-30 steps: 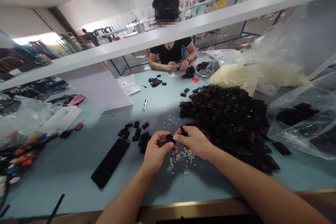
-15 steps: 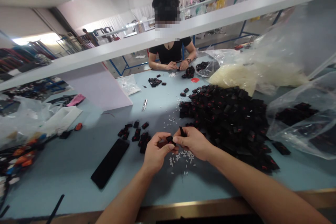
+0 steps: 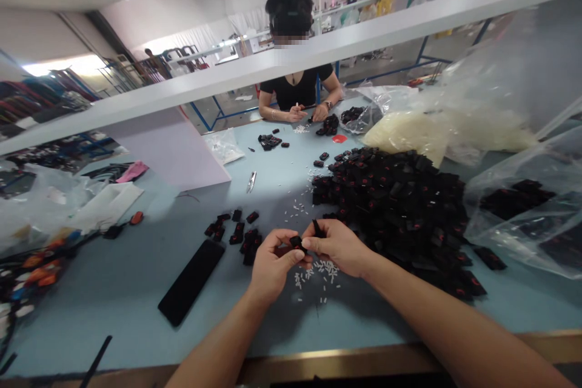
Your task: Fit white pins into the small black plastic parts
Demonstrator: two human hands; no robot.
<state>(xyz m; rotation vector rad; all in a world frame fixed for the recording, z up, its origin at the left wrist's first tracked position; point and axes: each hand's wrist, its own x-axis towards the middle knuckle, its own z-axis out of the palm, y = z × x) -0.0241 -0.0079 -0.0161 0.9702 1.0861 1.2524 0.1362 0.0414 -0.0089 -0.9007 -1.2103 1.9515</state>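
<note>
1. One black piece (image 3: 297, 244) is in work: you have it raised over the table (image 3: 122, 279), just left of the big pile (image 3: 391, 212).
2. Left hand (image 3: 271, 264): fingers closed around that piece, thumb on its near side.
3. Right hand (image 3: 339, 247): thumb and forefinger pinching the piece's edge on the side toward the big pile. Can't tell if anything tiny sits between them. A dark strip (image 3: 317, 228) sticks up by these fingers; what it belongs to is hidden.
4. White bits (image 3: 330, 268) lie loose below your hands, left of the big pile; plenty left, it seems.
5. Small cluster (image 3: 250, 247) of black pieces, farther left of the big pile: probably your done lot, too small to verify.
6. Big pile itself: likely what's left. It dwarfs the cluster, so you're probably early on.
7. Clear bag (image 3: 536, 194), right of the big pile, holds more pieces; done or not, can't tell.
</note>
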